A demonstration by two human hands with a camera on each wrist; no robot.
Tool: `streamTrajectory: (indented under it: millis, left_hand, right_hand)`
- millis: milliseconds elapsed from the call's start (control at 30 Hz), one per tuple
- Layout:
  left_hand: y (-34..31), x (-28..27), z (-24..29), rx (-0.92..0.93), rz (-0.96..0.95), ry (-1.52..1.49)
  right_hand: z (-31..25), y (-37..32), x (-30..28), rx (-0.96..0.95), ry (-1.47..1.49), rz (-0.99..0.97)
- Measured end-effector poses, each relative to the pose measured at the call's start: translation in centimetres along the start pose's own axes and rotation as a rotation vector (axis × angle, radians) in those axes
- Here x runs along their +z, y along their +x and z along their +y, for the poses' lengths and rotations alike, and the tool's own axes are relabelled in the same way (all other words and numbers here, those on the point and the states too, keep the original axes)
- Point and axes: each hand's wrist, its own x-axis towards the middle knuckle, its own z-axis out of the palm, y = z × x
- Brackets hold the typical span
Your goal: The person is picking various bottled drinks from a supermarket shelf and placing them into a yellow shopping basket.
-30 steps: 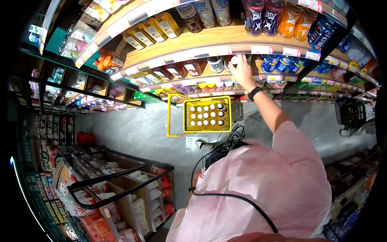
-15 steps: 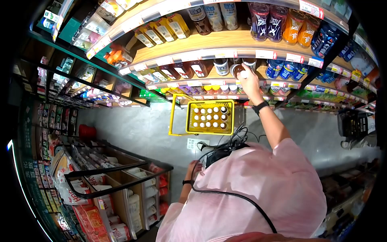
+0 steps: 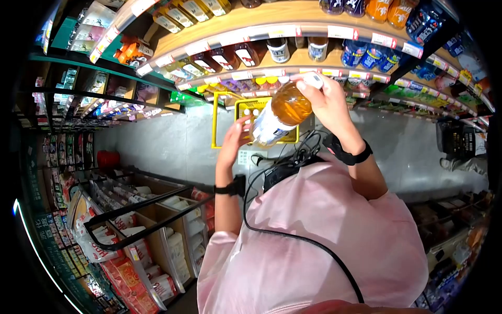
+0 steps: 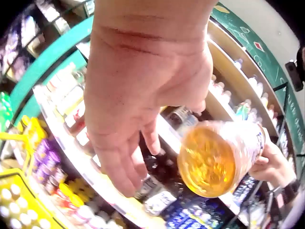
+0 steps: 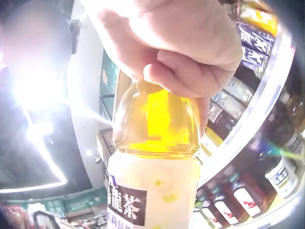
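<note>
A large bottle of amber tea (image 3: pixel 290 107) with a white cap and pale label is held in front of the body, tilted with its base toward the left. My right hand (image 3: pixel 332 102) grips it at the neck and cap; in the right wrist view the fingers curl round the top of the bottle (image 5: pixel 155 186). My left hand (image 3: pixel 234 138) is raised beside the bottle's base, fingers loosely extended. In the left wrist view a gap shows between those fingers and the bottle base (image 4: pixel 208 162). Behind the bottle, a yellow basket (image 3: pixel 215 123) on the floor holds white-capped bottles, partly hidden.
Shelves of drinks curve across the front, with dark red bottles (image 3: pixel 246 55), white-labelled bottles (image 3: pixel 278 51) and blue bottles (image 3: pixel 354 54). A bin of packaged goods (image 3: pixel 136 225) stands at the left. Black cables (image 3: pixel 303 144) hang at the waist. A black basket (image 3: pixel 456 141) is at the far right.
My right hand has drawn the tea bottle out from the lower shelf and back toward the body, above the basket. My left hand has risen from beside the body to near the bottle's base.
</note>
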Motion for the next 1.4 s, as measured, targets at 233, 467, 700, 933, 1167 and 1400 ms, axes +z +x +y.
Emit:
streamTrajectory:
  millis: [233,467,700,933,1167,1400]
  left_hand:
    - [-1.6,4.2,-0.5,-0.143,-0.389,-0.475]
    - [-1.5,2.5,-1.3,-0.348,-0.559,-0.764]
    - [-1.4,0.9,-3.2,-0.335,-0.434,-0.670]
    - [-1.5,-1.8,-7.2,-0.300,0.293,-0.041]
    - [-9.6,-10.4,-20.7,-0.687,0.300,0.403]
    - [-16.9,-8.2,-29.6,-0.776,0.360,-0.080]
  right_hand:
    - [-0.1,0.5,0.2,0.312,0.058,-0.049]
    - [2.1,0.4,-0.4,0.455,0.117,-0.068]
    - [2.9,0.4,-1.2,0.497,0.190,-0.173]
    - [5.1,-2.5,0.0,0.355,0.238,0.053]
    - [12.3,4.5,-3.1,0.165,0.090,0.246]
    - [16.4,11.1,-3.5,0.149,-0.198,0.345]
